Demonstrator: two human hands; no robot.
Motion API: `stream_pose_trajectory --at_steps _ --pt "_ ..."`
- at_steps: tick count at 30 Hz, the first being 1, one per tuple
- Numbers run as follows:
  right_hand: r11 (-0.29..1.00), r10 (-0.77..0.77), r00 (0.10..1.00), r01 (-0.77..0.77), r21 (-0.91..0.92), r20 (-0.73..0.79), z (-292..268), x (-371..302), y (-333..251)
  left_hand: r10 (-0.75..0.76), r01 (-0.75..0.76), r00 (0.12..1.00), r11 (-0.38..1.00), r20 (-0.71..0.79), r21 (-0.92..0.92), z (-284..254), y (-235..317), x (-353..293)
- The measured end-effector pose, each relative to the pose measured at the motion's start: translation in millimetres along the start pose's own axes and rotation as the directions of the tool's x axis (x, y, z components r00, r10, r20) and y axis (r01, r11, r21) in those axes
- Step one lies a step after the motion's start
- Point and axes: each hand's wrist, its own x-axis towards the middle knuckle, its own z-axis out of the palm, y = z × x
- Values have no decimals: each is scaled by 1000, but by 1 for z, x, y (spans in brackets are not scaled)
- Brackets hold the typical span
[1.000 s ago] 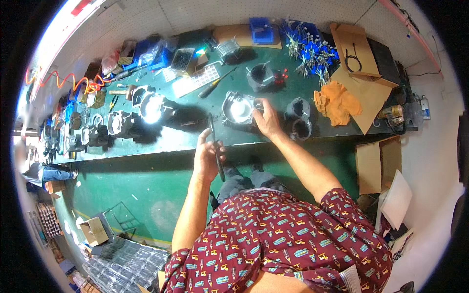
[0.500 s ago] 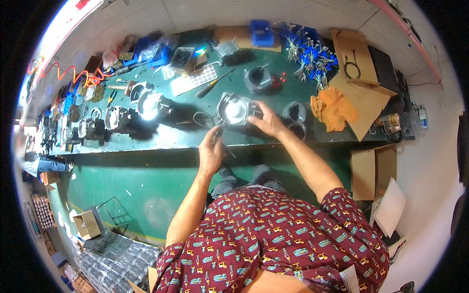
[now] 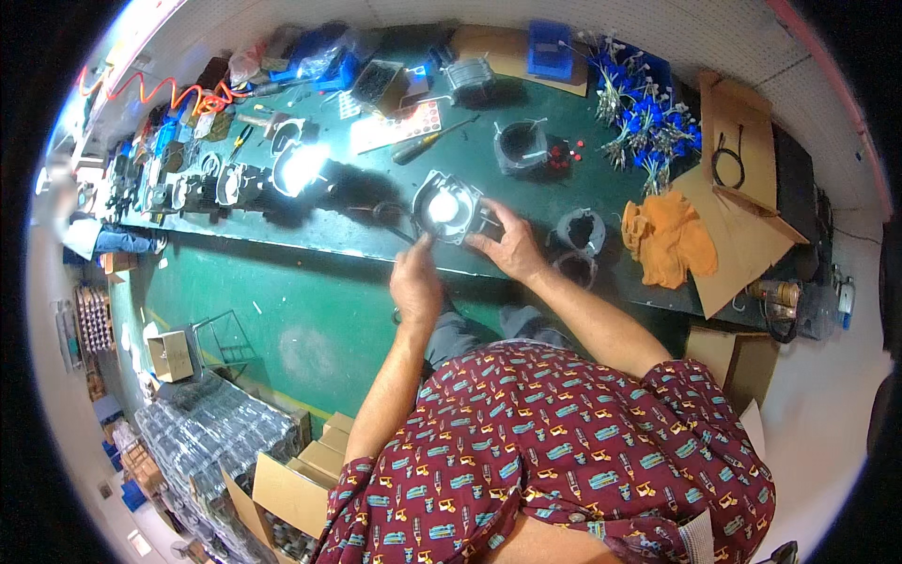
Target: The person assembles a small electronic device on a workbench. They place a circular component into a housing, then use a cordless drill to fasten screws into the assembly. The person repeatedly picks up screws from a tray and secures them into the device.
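Now right hand gripping metal housing rim, left hand — fingers pinched, contents unclear — just below it

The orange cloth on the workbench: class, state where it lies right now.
In the head view the orange cloth lies crumpled on the person's right side of the green bench, beside a cardboard sheet and right of two dark ring-shaped parts.

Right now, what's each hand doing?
Left hand: fingers closed, apparently pinching a thin tool at the metal housing.
Right hand: gripping the housing's right edge.
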Motion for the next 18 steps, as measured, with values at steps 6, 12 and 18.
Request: stream_pose_trajectory --at_steps 6,12,18 --pt "1000 5 1000 -5 14 18 -2 0 3 -121 112 987 990 -109 -87 6 -3 -3" --pt "999 -6 1000 7 -41 20 -6 0 -2 -70 67 995 997 -73 -47 6 0 -7" --pt "998 63 997 -64 13 37 -4 -3 -1 -26 25 1000 999 9 28 3 6 -20"
